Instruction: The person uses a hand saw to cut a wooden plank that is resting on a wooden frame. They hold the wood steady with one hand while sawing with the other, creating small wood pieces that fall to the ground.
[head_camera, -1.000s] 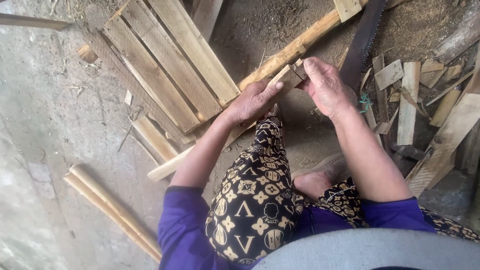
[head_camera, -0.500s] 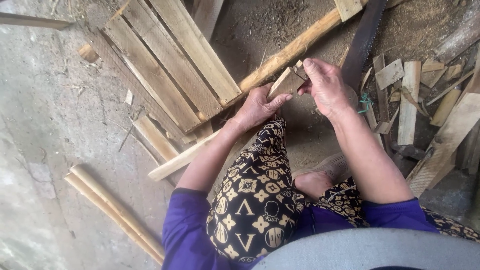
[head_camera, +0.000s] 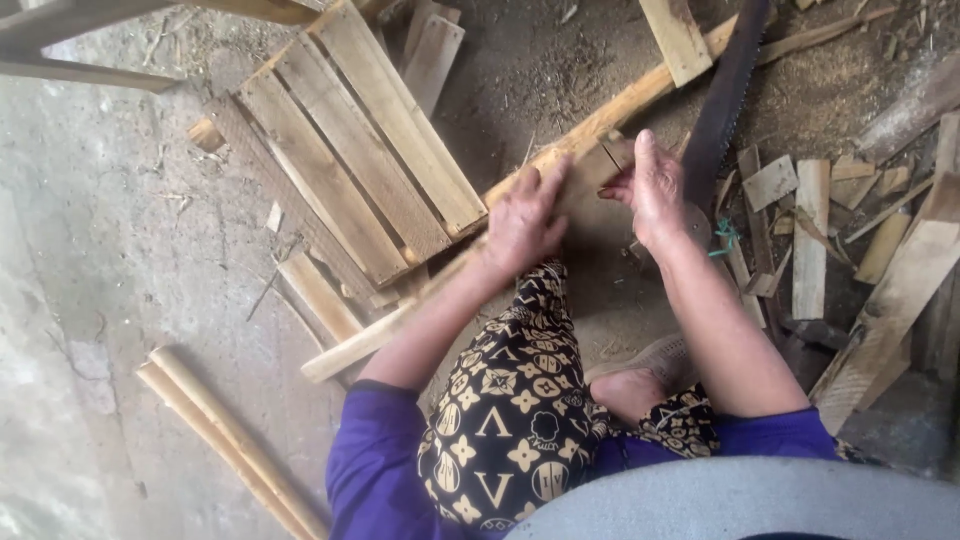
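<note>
Fingers of the left hand (head_camera: 525, 222) lie together, pressed flat on a long wooden strip (head_camera: 420, 310), while the fingers of the right hand (head_camera: 655, 190) curl around the end of a small wood piece (head_camera: 600, 160), thumb raised along it; how firmly they clamp it cannot be told. The small piece sits between the two hands, over the knee of patterned black-and-cream trousers (head_camera: 510, 400). The strip slants across the dirt floor (head_camera: 110, 250) from beneath the left hand down toward the floor's lower left. Just above the hands a rough pole (head_camera: 600, 120) runs diagonally toward the upper right. A slatted wooden pallet (head_camera: 350, 170) lies flat to the left of the hands. A dark saw blade (head_camera: 725, 95) lies just right of the right hand. Short wood offcuts (head_camera: 810, 230) are scattered along the floor's right edge. Two pale poles (head_camera: 225, 440) rest side by side near the lower left corner. Purple sleeves (head_camera: 375, 470) cover both upper arms.
</note>
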